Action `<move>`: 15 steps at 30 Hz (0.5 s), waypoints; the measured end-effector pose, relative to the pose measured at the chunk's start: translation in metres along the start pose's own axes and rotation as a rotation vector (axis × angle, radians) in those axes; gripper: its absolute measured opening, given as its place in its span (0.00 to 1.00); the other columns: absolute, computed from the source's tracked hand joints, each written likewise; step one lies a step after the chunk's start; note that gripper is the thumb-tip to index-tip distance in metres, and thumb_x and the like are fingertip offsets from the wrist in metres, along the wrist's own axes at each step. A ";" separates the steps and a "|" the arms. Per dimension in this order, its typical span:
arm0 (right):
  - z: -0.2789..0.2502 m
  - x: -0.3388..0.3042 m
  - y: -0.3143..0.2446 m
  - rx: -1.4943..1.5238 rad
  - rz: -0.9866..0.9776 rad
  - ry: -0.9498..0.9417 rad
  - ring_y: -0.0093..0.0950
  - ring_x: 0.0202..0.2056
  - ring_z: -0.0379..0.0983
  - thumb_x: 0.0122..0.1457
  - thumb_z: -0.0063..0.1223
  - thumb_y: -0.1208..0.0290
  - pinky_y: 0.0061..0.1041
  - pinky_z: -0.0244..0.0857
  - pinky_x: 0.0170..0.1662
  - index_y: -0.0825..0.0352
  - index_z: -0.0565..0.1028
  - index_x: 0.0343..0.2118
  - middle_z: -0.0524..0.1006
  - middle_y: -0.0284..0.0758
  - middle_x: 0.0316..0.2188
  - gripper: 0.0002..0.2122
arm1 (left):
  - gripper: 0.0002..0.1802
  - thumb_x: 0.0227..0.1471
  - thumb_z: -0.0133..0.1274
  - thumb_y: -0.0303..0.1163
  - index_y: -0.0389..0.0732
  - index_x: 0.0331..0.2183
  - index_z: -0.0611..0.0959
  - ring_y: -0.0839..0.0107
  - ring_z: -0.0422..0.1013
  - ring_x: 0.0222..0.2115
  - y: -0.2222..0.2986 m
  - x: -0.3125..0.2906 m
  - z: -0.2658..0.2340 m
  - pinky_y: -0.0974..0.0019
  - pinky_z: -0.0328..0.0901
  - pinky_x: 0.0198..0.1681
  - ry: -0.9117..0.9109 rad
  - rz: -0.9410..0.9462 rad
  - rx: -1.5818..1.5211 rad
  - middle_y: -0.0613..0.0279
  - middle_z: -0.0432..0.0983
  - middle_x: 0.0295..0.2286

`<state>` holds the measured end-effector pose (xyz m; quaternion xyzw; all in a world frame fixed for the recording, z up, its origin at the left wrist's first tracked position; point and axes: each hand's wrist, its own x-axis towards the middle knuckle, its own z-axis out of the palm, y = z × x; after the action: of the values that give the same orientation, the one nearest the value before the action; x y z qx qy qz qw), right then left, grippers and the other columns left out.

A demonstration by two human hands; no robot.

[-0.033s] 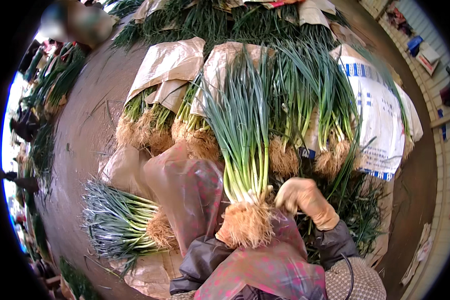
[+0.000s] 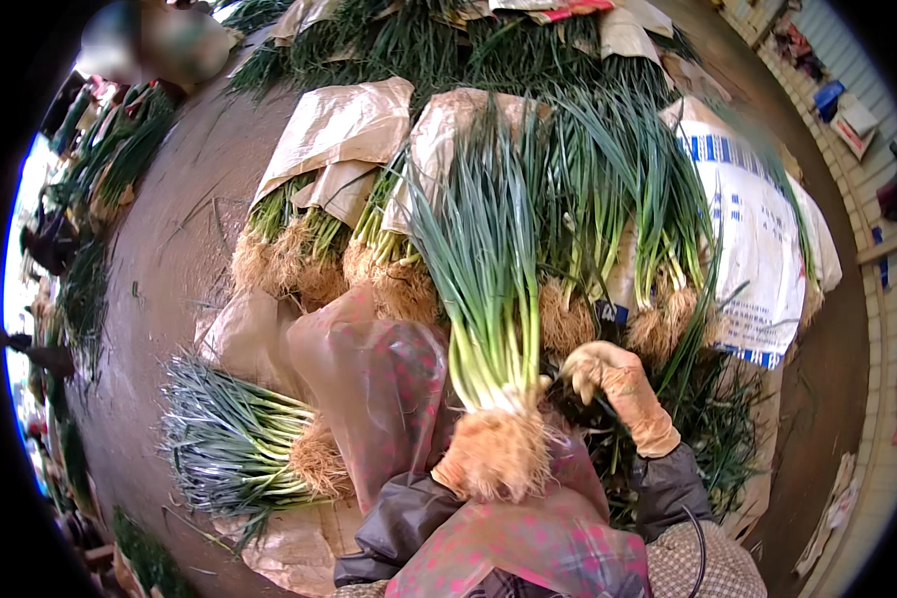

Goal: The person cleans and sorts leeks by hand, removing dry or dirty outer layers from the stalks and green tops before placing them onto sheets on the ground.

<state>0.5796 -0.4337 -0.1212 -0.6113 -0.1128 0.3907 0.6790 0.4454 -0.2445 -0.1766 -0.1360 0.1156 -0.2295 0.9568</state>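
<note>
A large bunch of green onions (image 2: 493,344) stands upright in front of me, leaves pointing away and its bushy pale roots (image 2: 500,453) toward me. My left hand (image 2: 452,470), in an orange-tan glove, holds the bunch low at the roots; most of its fingers are hidden behind them. Just right of the white stem ends is my right hand (image 2: 613,384), gloved alike, its fingers curled and a little apart from the bunch. Whether anything small is in those fingers does not show. Pink-dotted translucent plastic (image 2: 528,543) covers my lap and knees.
Another green onion bunch (image 2: 259,439) lies at the left on sacking. Ahead, several bunches lie in a row, partly under tan sacks (image 2: 339,125) and a white printed sack (image 2: 752,239). Loose green leaves (image 2: 723,429) are heaped at the right. Farther off is another leafy pile (image 2: 419,45).
My right hand has shifted slightly up and right, away from the bunch's stem ends. The bunch stays in my left hand, its roots slightly lower.
</note>
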 end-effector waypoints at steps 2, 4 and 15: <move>0.001 0.010 0.015 -0.110 0.269 0.048 0.24 0.44 0.71 0.59 0.56 0.57 0.24 0.67 0.47 0.72 0.62 0.56 0.75 0.35 0.42 0.29 | 0.28 0.53 0.54 0.28 0.37 0.55 0.67 0.70 0.70 0.38 -0.022 0.025 -0.014 0.68 0.68 0.39 0.154 -0.007 0.534 0.58 0.72 0.39; 0.009 0.020 0.055 -0.125 0.201 -0.014 0.25 0.41 0.72 0.55 0.61 0.56 0.25 0.67 0.46 0.66 0.55 0.62 0.75 0.35 0.41 0.37 | 0.16 0.50 0.57 0.25 0.35 0.42 0.75 0.73 0.70 0.34 -0.037 0.044 -0.040 0.67 0.67 0.37 0.307 0.025 0.986 0.62 0.73 0.35; 0.004 0.031 0.045 -0.123 0.427 0.029 0.20 0.18 0.66 0.53 0.57 0.73 0.22 0.60 0.22 0.70 0.69 0.32 0.69 0.29 0.20 0.09 | 0.26 0.53 0.58 0.32 0.36 0.51 0.69 0.72 0.72 0.38 -0.025 0.042 -0.021 0.71 0.67 0.40 0.295 -0.066 0.936 0.61 0.73 0.40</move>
<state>0.5799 -0.4122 -0.1719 -0.6671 0.0054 0.5092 0.5437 0.4655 -0.2902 -0.1950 0.3392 0.1300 -0.3040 0.8807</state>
